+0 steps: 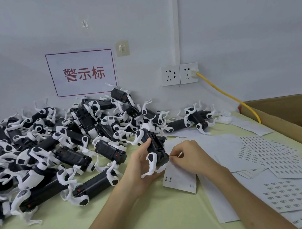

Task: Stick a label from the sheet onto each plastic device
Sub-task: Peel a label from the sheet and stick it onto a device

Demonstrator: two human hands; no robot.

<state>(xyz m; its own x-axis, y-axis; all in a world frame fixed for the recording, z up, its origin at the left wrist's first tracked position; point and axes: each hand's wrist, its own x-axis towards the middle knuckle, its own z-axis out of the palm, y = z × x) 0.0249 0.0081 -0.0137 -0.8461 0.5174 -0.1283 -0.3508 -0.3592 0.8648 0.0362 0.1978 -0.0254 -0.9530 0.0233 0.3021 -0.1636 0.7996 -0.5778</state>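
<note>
Pale green table (123, 226) nearest us carries spare sheets (287, 196) on our right. Beyond, our right hand (190, 157) pinches thumb and forefinger on a label sheet (179, 178) edge, beside the plastic device (156, 148) our left hand (140, 167) grips with curled fingers. Farther back, a device pile (53, 148) lies against the wall.

Hidden, tiny, cut off
Your right hand (187, 157) hides what its fingertips pinch beside the held device (155, 149); print on the label sheets (269, 153) is too small to read; the device pile (70, 157) and cardboard box (294, 122) are cut off at the edges.
</note>
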